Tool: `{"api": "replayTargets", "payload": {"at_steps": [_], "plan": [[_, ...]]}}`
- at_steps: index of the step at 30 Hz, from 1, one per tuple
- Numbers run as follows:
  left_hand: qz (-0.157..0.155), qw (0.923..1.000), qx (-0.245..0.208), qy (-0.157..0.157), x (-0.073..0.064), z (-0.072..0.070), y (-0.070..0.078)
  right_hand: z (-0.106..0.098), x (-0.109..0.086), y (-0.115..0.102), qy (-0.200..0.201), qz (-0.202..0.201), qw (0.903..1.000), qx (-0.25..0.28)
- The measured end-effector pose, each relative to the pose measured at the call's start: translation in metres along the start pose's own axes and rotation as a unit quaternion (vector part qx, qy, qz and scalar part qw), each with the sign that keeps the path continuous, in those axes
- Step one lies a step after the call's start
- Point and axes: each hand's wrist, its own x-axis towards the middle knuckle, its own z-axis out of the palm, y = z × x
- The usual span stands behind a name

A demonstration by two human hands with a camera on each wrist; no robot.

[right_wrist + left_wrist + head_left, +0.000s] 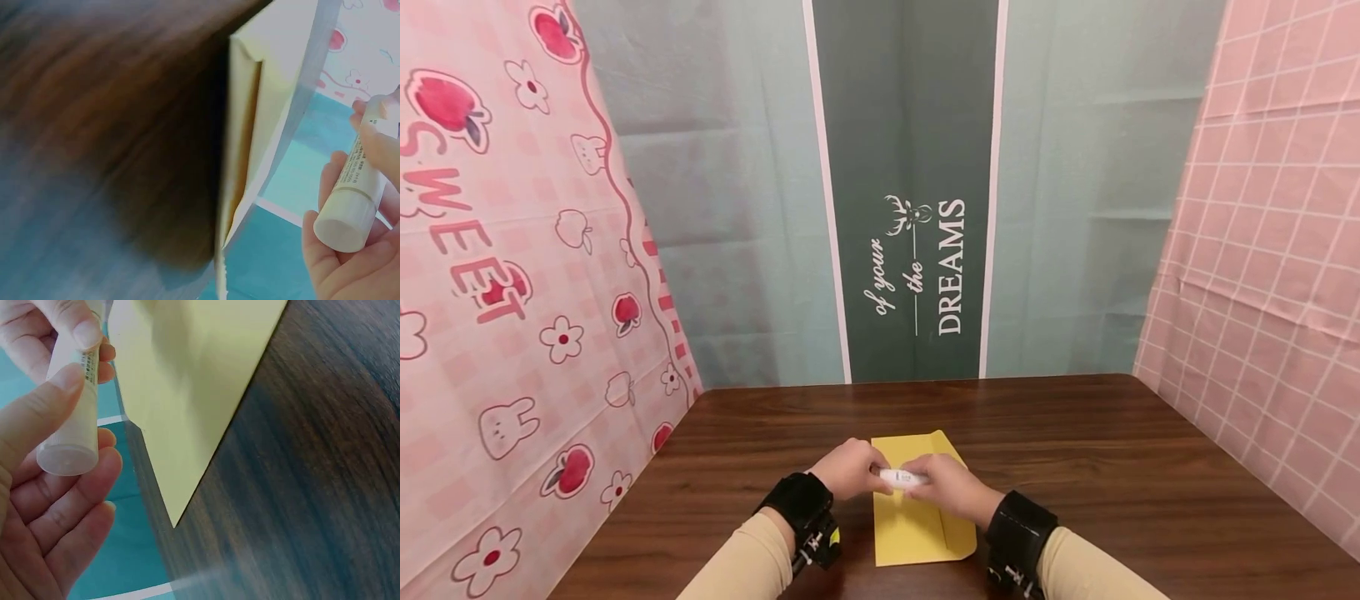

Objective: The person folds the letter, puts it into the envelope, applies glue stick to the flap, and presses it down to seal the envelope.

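A white glue stick point(901, 478) with a printed label is held level between both hands, above a yellow envelope point(910, 533). My left hand point(852, 469) pinches its left end; in the left wrist view the thumb presses along the translucent end of the tube point(70, 440) with the other fingers behind it. At the opposite end, my right hand point(952, 483) grips the stick. The right wrist view shows the white end of the glue stick point(347, 219) poking out from that hand. The envelope lies on the table, its flap side at the right slightly raised.
The dark wood-grain table point(737, 450) extends around the envelope. Behind it hangs a green-grey curtain point(1075, 208) with white lettering. A pink printed cloth point(512, 333) stands at the left, a pink checked one point(1270, 275) at the right.
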Motion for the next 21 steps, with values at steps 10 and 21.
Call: {"api": "replayTargets", "payload": {"at_steps": [10, 21], "plan": [[-0.030, 0.9993, -0.013, 0.019, -0.008, 0.000, -0.015, -0.001, -0.001, 0.003, 0.017, 0.000, 0.9997, -0.019], [-0.152, 0.9826, -0.002, 0.107, -0.030, -0.003, -0.042, -0.001, -0.010, 0.016, 0.060, 0.034, 0.9969, 0.038]]}}
